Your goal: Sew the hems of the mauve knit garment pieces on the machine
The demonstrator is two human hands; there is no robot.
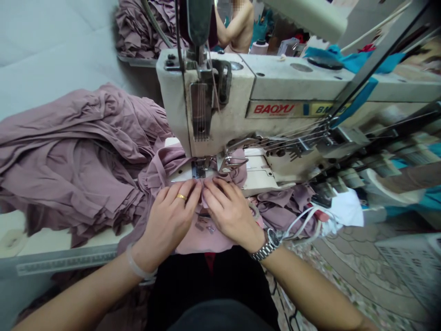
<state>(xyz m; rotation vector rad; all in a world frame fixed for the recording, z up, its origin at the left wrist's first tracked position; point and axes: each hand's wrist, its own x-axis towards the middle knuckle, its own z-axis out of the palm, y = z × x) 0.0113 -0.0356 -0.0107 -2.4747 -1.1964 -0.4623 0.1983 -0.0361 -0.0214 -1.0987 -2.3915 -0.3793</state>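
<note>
In the head view, with clock directions taken from the two hands, the left hand [174, 214] and right hand [230, 209] lie side by side, fingers bent and close together, fingertips down at the mauve fabric [161, 165] just below the needles [200, 162]. Whether either one pinches the cloth I cannot tell. That fabric lies on the bed of the sewing machine [220, 92], which stands at 12 o'clock and stretches toward 2. The left wears a gold ring [182, 196]; a metal watch [268, 246] circles the right wrist. At 10 o'clock a pile of mauve pieces [89, 161] covers part of the bench [41, 239]. White cloth [347, 207] lies at 3 o'clock. Another person [241, 25] is beyond the machine, near 12 o'clock.
</note>
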